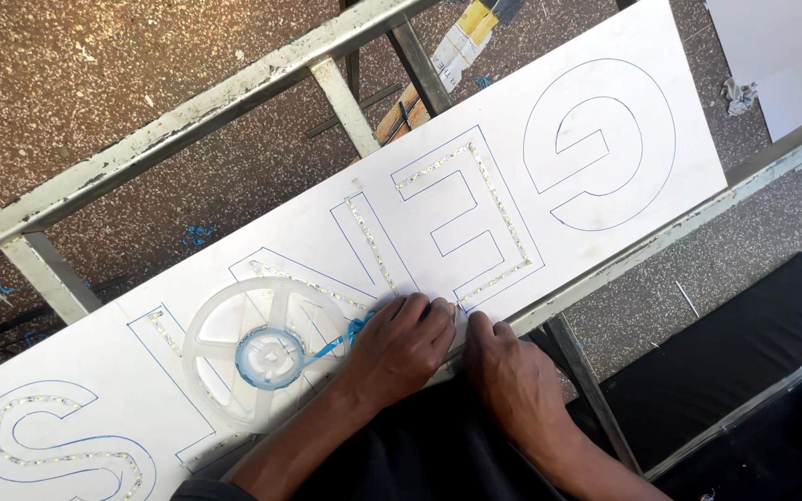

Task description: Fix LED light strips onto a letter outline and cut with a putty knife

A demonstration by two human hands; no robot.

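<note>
my left hand (399, 348) and right hand (510, 371) press, fingers closed, on the led strip (498, 278) on the white board (605, 213); a clear reel (266, 353) lies just left.

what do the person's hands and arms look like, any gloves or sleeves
Both hands are bare, with no gloves, rings or watch in view. The left hand and right hand lead to forearms that are uncovered as far as the frame shows; no sleeve cuff is visible. Dark clothing sits below and between the forearms at the bottom edge.
</note>
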